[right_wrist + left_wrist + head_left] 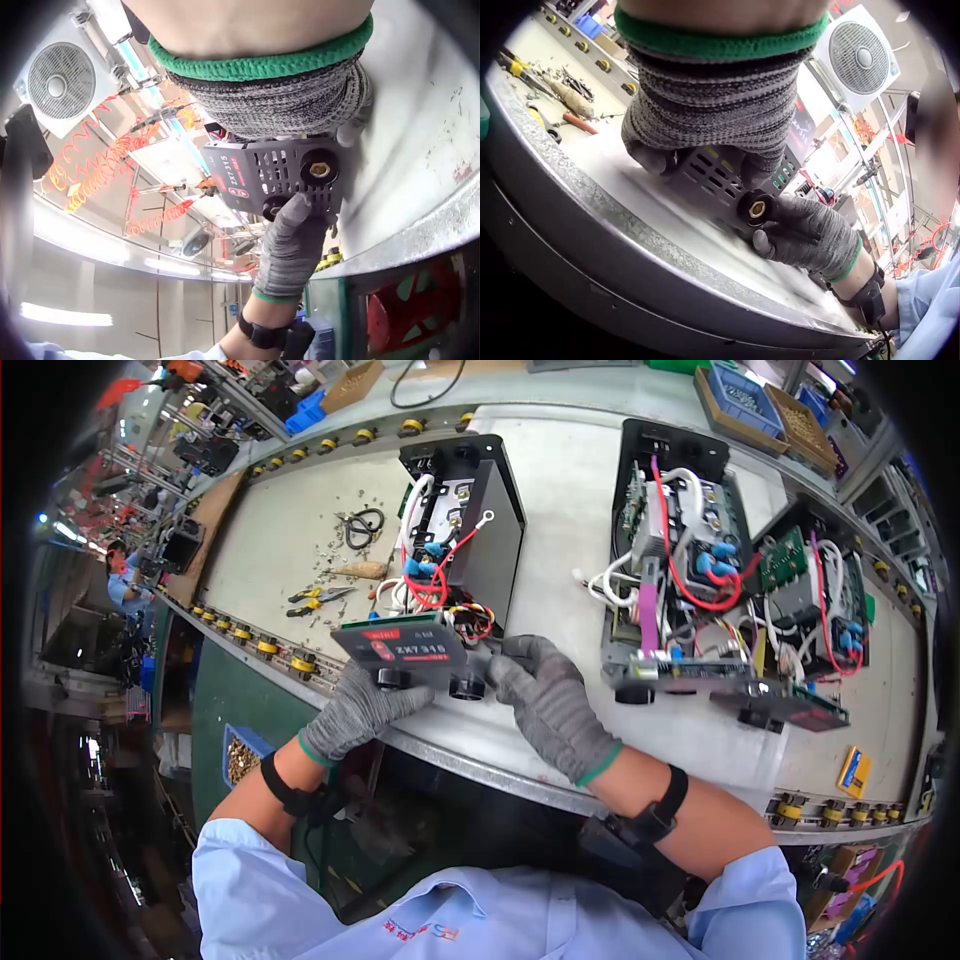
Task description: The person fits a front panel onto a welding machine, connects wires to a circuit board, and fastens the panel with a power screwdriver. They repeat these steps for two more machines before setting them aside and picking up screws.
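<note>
A black front panel (405,647) marked ZX7315, with two round black sockets, tilts outward at the near end of an open welder unit (492,540). My gloved left hand (362,710) grips the panel's lower left, its thumb lying across the vented face (251,176) in the right wrist view. At the right edge, my gloved right hand (555,710) holds the panel, fingers bent beside the right socket (467,687). Both hands' fingers meet the panel (709,176) in the left wrist view. Red, white and yellow wires (430,588) run behind it.
Two more open units (680,510) (810,590) stand to the right. Pliers (320,598), scissors (358,528) and loose screws lie at the left. A roller rail (265,647) edges the bench, and a blue bin of brass parts (240,758) sits below.
</note>
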{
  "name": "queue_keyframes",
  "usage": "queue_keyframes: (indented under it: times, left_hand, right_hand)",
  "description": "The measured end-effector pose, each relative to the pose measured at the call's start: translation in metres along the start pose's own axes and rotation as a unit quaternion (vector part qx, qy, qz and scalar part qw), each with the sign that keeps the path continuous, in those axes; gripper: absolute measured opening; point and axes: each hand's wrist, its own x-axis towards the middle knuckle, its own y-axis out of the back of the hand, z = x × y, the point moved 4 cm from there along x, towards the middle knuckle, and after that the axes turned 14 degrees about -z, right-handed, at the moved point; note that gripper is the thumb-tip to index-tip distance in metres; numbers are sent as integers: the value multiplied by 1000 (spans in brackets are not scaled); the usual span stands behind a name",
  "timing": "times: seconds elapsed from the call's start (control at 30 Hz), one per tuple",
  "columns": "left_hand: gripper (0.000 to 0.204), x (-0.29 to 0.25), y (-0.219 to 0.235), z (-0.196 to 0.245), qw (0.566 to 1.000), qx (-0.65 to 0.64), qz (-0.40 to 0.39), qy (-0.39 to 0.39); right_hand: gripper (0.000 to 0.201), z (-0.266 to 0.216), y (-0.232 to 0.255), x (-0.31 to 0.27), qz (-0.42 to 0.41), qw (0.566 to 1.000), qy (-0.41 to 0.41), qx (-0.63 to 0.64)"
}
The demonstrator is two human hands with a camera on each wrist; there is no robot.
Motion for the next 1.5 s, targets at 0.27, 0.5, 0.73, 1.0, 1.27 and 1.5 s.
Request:
queue_keyframes:
  times: [0.27,0.5,0.73,1.0,1.27,1.5]
  left_hand:
    - [45,-66,-37,16,999,27,10,27]
    - [46,-141,-50,39,992,-116,17,-39]
    - [48,-82,-11,71,986,-14,-4,-165]
    - [54,-40,32,105,931,236,70,-270]
    - [42,-28,90,54,953,272,97,-91]
    - [39,-5,101,40,956,250,137,-69]
  right_hand:
    - [16,7,1,-36,33,999,24,-31]
    - [20,-24,-50,-121,-23,983,12,181]
    - [66,-145,-29,-85,187,886,210,-368]
    - [66,-179,16,-3,223,895,129,-364]
    - [59,-171,3,32,169,947,230,-146]
    - [56,-155,17,31,200,945,229,-120]
